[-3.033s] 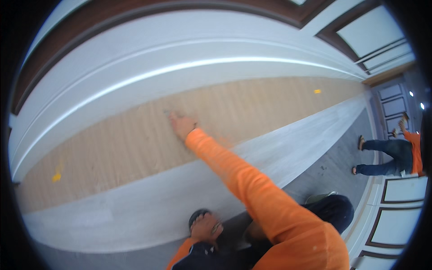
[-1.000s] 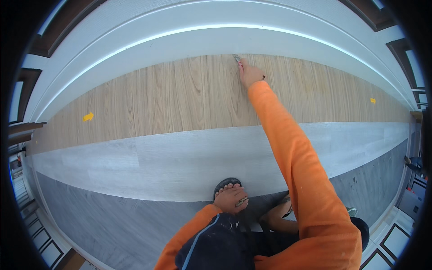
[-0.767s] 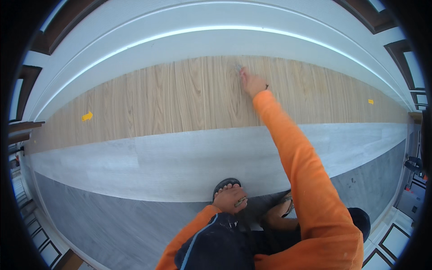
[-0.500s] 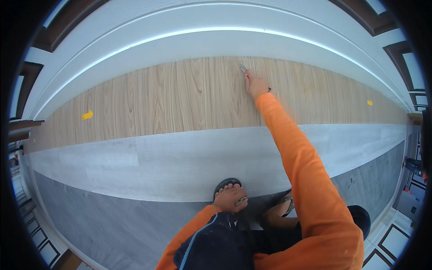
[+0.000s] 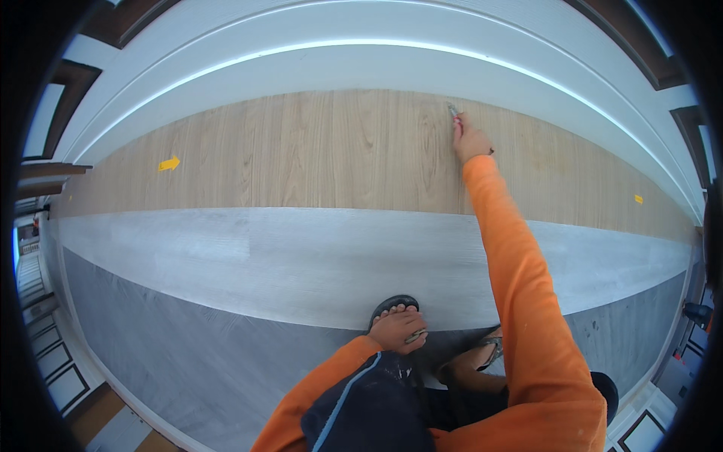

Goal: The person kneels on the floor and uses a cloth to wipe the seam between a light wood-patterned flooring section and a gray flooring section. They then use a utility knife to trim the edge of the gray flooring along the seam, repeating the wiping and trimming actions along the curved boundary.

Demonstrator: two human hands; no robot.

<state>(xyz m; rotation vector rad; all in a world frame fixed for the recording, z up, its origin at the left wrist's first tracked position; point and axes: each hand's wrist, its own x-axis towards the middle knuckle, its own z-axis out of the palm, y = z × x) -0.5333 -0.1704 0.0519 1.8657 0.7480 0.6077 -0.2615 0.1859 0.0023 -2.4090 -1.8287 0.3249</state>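
Observation:
I am crouched on a floor of long planks. My right hand reaches far forward in an orange sleeve and is shut on a small slim tool, whose grey tip touches the far edge of the wood-look plank. My left hand lies over my foot in a black sandal, fingers curled. A small grey thing shows at its fingertips; whether it is held is unclear. My other sandalled foot is beside it.
A light grey plank and a darker grey one run across in front of me. White wall panelling rises behind the wood plank. Yellow tape marks sit on the wood. A dark shoe shows at the right rim.
My right hand has slid a little to the right along the far edge of the wood plank, tool still in it. The left hand has stayed on the foot.

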